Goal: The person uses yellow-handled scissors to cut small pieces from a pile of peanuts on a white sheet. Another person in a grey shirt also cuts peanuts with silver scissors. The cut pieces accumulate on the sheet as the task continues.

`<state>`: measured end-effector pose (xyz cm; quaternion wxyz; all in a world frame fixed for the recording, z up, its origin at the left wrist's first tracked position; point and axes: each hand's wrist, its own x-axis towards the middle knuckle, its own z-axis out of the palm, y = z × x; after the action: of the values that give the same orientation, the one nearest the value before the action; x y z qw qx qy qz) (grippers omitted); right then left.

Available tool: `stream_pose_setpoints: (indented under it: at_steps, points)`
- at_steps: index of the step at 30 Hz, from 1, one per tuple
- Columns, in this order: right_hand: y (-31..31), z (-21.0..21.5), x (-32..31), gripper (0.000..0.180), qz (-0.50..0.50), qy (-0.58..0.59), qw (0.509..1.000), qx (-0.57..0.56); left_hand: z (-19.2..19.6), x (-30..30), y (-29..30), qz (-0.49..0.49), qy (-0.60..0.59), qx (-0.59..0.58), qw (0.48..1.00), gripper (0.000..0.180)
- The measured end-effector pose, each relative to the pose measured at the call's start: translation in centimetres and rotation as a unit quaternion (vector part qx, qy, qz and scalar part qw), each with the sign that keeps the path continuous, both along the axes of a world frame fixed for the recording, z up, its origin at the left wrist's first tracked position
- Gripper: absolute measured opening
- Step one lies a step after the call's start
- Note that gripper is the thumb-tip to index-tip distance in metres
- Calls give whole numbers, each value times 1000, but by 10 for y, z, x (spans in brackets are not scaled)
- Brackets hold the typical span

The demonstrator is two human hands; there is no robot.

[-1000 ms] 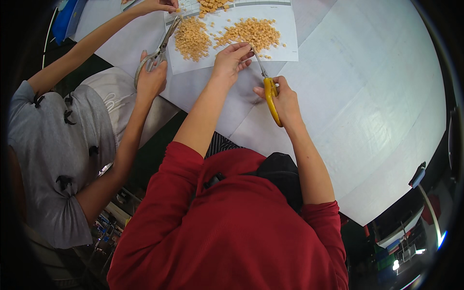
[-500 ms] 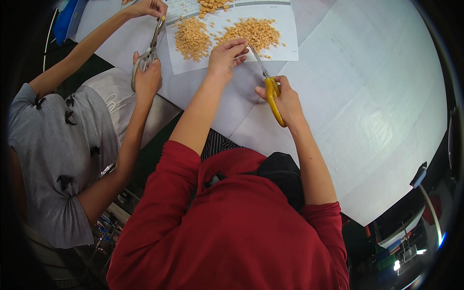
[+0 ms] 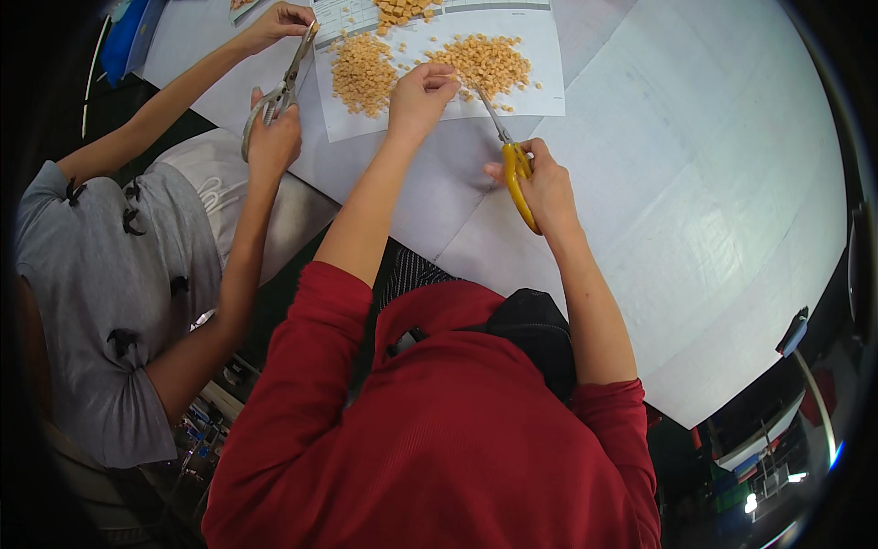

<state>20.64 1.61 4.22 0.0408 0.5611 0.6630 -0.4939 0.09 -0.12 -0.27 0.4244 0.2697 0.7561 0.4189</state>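
Yellow-handled scissors point(image 3: 518, 188) are gripped in my right hand point(image 3: 549, 188), their narrow blades pointing away from me toward the edge of a heap of small orange pieces point(image 3: 485, 62). Just left of the blade tips, my left hand point(image 3: 419, 99) is closed in a pinch above the near edge of that heap. Whatever is between its fingertips is too small to make out. A second heap of orange pieces point(image 3: 362, 73) lies left of my left hand. Both heaps rest on a printed white sheet point(image 3: 540, 91).
At my left a co-worker holds grey-handled scissors point(image 3: 271, 108) in one hand, with the other hand point(image 3: 279, 22) at the blade tips. Larger orange chunks point(image 3: 402, 9) lie at the far edge. A blue bin point(image 3: 128, 37) stands far left. The white tabletop point(image 3: 704, 183) stretches right.
My left hand has drawn back leftward from the scissors' tips, its fingers closer together. My right hand and the scissors have barely shifted. The co-worker's scissors have moved slightly.
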Motion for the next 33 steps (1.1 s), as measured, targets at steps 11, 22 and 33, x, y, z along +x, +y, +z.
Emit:
stream_pose_setpoints:
  at_steps: [11, 22, 33]
  points:
    - [0, 3, 5, 73, -22, -6, 1000, -11, -16, 27, -12, -132, 431, 35, 892, 7]
    - [-11, 11, 4, 70, 13, 31, 999, -1, 6, 10, -4, 104, -165, 43, 980, 13]
    - [-7, 15, -1, 68, 1, 18, 1000, 9, 10, 17, -4, 101, -182, 64, 976, 16]
